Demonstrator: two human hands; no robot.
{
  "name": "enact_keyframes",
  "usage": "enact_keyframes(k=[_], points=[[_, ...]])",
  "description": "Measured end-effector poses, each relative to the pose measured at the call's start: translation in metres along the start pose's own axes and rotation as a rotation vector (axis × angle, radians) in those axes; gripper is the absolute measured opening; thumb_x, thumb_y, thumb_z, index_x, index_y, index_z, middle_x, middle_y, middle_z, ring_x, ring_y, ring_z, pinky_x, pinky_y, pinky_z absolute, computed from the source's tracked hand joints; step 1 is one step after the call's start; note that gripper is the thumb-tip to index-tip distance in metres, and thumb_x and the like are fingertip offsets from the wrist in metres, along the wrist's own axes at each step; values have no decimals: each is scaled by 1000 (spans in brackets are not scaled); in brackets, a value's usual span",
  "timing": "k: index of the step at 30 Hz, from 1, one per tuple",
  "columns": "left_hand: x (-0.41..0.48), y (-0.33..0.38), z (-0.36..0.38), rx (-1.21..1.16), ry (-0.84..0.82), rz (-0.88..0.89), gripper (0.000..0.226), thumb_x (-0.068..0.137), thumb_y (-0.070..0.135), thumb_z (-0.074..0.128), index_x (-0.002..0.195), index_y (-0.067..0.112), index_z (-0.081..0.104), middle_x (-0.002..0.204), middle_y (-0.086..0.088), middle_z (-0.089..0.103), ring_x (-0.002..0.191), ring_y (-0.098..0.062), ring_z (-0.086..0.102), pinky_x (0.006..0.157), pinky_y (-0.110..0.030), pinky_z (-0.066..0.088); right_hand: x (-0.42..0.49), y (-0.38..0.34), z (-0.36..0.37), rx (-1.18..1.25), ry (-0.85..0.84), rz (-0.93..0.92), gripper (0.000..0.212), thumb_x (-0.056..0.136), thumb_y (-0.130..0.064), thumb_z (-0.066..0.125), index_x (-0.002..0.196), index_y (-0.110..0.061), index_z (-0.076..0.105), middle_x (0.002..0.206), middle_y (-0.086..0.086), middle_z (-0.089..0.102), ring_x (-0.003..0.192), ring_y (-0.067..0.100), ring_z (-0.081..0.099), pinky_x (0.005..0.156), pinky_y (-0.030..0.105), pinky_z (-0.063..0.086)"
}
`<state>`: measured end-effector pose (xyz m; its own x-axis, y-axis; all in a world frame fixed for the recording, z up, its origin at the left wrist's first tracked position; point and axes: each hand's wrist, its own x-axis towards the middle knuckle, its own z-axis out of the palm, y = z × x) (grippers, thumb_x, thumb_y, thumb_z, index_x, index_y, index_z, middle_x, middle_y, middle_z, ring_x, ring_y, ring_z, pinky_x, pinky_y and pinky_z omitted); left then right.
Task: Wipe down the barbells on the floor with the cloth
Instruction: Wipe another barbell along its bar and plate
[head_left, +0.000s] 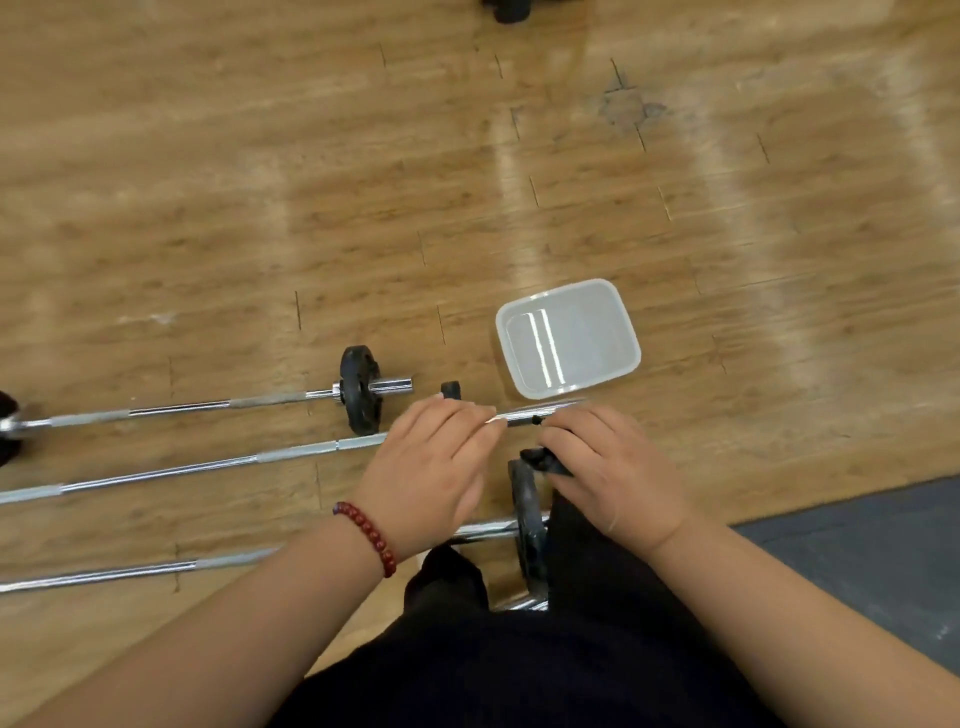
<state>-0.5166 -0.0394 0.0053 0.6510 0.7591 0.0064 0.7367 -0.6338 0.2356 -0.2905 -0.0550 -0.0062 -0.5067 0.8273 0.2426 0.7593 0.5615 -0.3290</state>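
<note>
Three chrome barbells lie side by side on the wooden floor. The far barbell (218, 404) carries a black plate (359, 389). My left hand (434, 470), with a red bead bracelet at the wrist, lies over the middle barbell (208, 467), fingers curled across the shaft. My right hand (610, 467) grips a black cloth (545, 461) just beside that bar's right end (524, 417). The near barbell (130, 571) runs under my arms to a black plate (527, 540) by my knee.
A clear plastic tub (569, 338) stands just beyond the hands. A small black piece (451, 389) sits by the middle bar. A dark mat (857, 561) covers the floor at the right. My dark trousers fill the bottom.
</note>
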Motion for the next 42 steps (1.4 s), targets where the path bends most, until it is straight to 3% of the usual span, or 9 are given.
enact_keyframes(k=[4, 8, 16, 30, 35, 39, 42], points=[[40, 26, -6, 42, 1, -164, 38, 87, 25, 48, 124, 16, 54, 119, 1, 59, 112, -18, 51, 105, -39, 37, 12, 65, -17, 114, 5, -90, 21, 77, -15, 73, 94, -7, 65, 98, 7, 64, 89, 24, 56, 78, 35, 50], [91, 62, -7, 48, 21, -296, 39, 88, 27, 46, 123, 15, 58, 110, 0, 63, 104, -19, 56, 94, -39, 46, 14, 126, -44, 150, -22, -191, 17, 83, -24, 64, 94, -10, 66, 99, 3, 63, 92, 21, 55, 79, 32, 49], [167, 104, 4, 96, 104, -354, 37, 86, 25, 47, 117, 12, 62, 106, -2, 64, 100, -20, 53, 89, -40, 44, 18, 221, -70, 201, -51, -239, 15, 88, -24, 62, 95, -12, 66, 97, 2, 64, 89, 23, 59, 72, 37, 52], [198, 122, 3, 153, -13, -422, 39, 86, 27, 47, 120, 15, 60, 109, 0, 62, 102, -20, 54, 95, -37, 39, 21, 252, -67, 282, -105, -269, 27, 88, -29, 50, 95, -9, 67, 95, 4, 65, 86, 26, 60, 70, 40, 53], [213, 122, 2, 145, -49, -359, 34, 86, 25, 53, 117, 15, 62, 109, 0, 62, 101, -21, 57, 95, -39, 43, 17, 260, -67, 253, -127, -248, 28, 87, -31, 48, 94, -11, 66, 93, 2, 65, 85, 25, 61, 68, 40, 54], [221, 120, 4, 166, -49, -334, 33, 86, 26, 52, 115, 15, 63, 109, 1, 62, 100, -21, 56, 95, -37, 39, 12, 261, -65, 242, -116, -199, 20, 83, -26, 59, 94, -11, 67, 92, 3, 65, 85, 26, 61, 69, 40, 54], [220, 115, 7, 165, -62, -326, 34, 87, 27, 49, 115, 15, 63, 109, 0, 62, 100, -21, 57, 96, -36, 37, 11, 258, -62, 233, -110, -186, 22, 86, -29, 54, 93, -12, 66, 92, 2, 64, 85, 25, 60, 69, 40, 54]])
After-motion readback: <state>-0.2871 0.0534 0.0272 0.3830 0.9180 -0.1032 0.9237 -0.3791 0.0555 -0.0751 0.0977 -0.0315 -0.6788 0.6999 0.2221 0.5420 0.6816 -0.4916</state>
